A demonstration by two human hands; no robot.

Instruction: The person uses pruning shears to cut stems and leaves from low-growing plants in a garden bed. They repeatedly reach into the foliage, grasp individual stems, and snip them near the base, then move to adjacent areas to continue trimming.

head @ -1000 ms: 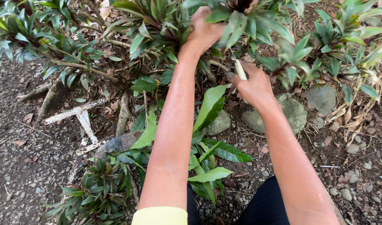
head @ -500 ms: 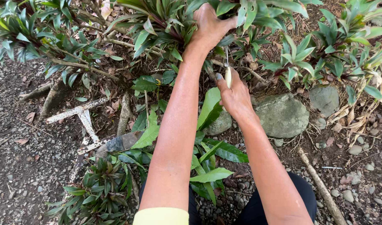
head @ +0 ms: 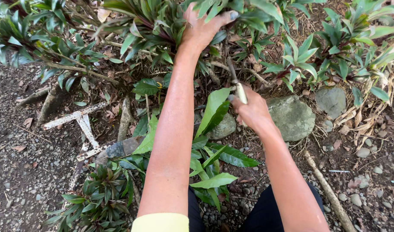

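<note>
Right now I'm reaching my left hand (head: 201, 28) up into the green-and-purple plant (head: 162, 21), fingers clenched on a bunch of its leaves, pulling them aside so the stems underneath are showing. My right hand (head: 253, 112) is wrapped tight around the pale handle of a knife (head: 238, 88); the thin dark blade is pointing up and away toward the stem base just below the left hand, lined up for a cut. The knife is sitting between the two forearms, just above the round grey stone (head: 291, 117) and beside the smaller stone (head: 222, 126) half hidden under a broad leaf. Against a second ago: the right hand is sitting lower and nearer to me, the blade is now out in plain view, and the left hand is gripping further up and right in the foliage. White sticks (head: 79, 122) at left are unchanged.
</note>
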